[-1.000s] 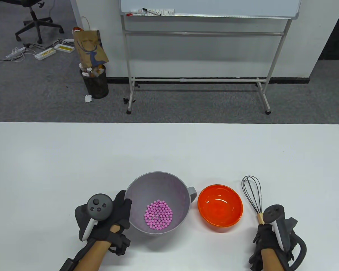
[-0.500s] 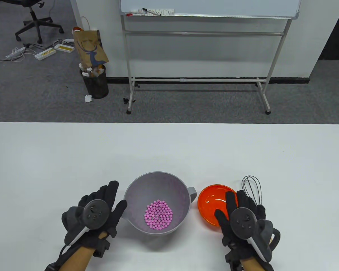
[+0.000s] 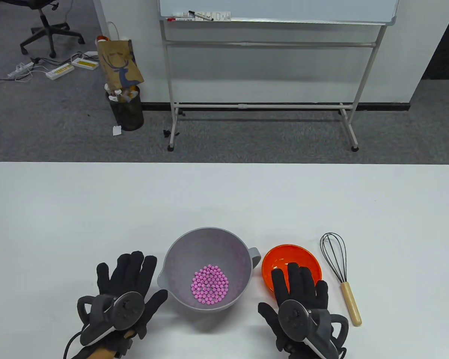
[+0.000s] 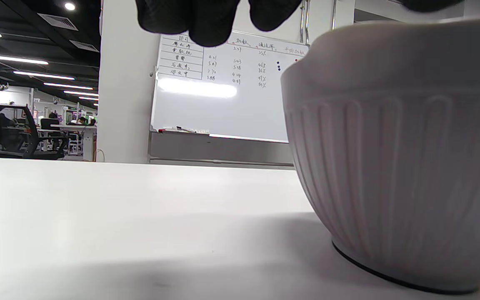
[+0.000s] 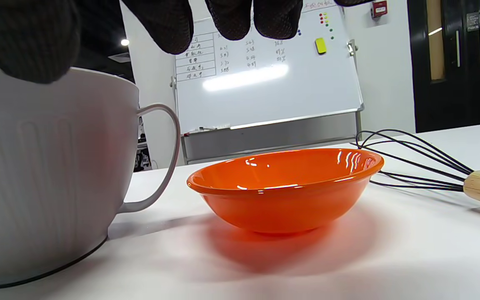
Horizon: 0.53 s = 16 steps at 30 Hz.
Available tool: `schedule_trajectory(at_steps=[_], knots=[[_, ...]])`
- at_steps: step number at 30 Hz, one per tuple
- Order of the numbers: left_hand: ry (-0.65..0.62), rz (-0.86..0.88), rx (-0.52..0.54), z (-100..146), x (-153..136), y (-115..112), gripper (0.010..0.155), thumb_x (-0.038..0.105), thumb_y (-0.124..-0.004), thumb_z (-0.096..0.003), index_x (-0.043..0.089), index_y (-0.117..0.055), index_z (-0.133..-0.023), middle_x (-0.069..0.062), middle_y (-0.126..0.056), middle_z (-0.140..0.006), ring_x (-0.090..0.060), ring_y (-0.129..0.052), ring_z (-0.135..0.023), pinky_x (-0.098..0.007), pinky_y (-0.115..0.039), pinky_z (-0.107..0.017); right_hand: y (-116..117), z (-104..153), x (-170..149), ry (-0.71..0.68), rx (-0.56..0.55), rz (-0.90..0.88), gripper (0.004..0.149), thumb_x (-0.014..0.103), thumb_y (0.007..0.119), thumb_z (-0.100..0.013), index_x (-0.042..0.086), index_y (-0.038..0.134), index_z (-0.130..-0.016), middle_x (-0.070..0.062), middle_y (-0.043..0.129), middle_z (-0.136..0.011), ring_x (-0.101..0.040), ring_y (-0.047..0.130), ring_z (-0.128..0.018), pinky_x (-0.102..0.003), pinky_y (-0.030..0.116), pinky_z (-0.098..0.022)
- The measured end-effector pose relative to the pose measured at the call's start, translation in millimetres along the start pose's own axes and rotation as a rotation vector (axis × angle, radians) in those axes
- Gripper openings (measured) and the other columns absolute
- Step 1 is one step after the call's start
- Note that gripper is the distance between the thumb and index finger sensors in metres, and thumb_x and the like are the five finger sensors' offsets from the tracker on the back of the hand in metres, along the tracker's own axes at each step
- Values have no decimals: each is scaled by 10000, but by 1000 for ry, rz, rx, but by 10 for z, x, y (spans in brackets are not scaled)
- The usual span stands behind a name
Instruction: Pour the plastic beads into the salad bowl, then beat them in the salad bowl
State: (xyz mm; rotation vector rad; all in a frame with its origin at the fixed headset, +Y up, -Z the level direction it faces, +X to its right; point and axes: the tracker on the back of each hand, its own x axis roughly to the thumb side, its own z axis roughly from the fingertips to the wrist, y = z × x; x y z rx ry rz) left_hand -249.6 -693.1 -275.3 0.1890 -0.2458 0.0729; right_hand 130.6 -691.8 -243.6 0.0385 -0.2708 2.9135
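While both hands' fingers [image 3: 133,267] spread straight, they hold nothing — empty.

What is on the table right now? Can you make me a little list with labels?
grey bowl: stands on the table, handle toward the orange bowl
pink beads: heaped in the bottom of the grey bowl
orange bowl: empty, right of the grey bowl
whisk: lies flat, rightmost, nobody holding it
left hand: fingers spread, grip on nothing
right hand: fingers straight, above the orange bowl's near rim
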Motion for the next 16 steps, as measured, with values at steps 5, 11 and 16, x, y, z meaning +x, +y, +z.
schedule_trajectory(at_steps=[5,11,16], knots=[[1,27,-10,-6,-3,-10,819,737,-541,-466,280,-413,-1133,-131,-463,-1238,-438,-499,-1133,-772,-298,-694,25,-3,-3,15,12,10,831,688,764,-404,336,486,-1104,-38,353,-1218,-355,417,-1174,-665,321,-786],[10,47,-14,-20,-7,-15,819,737,-541,-467,277,-417,-1133,-132,-469,-1237,-438,-506,-1131,-772,-300,-695,36,-33,-44,40,22,2,825,684,764,-407,331,496,-1103,-41,363,-1217,-357,416,-1173,-667,312,-785],[13,42,-21,-41,17,-29,816,734,-545,-469,275,-421,-1132,-134,-476,-1235,-436,-515,-1129,-772,-304,-694,20,-28,-57,47,15,0,821,678,768,-408,325,506,-1101,-53,378,-1214,-356,426,-1171,-668,310,-783]])
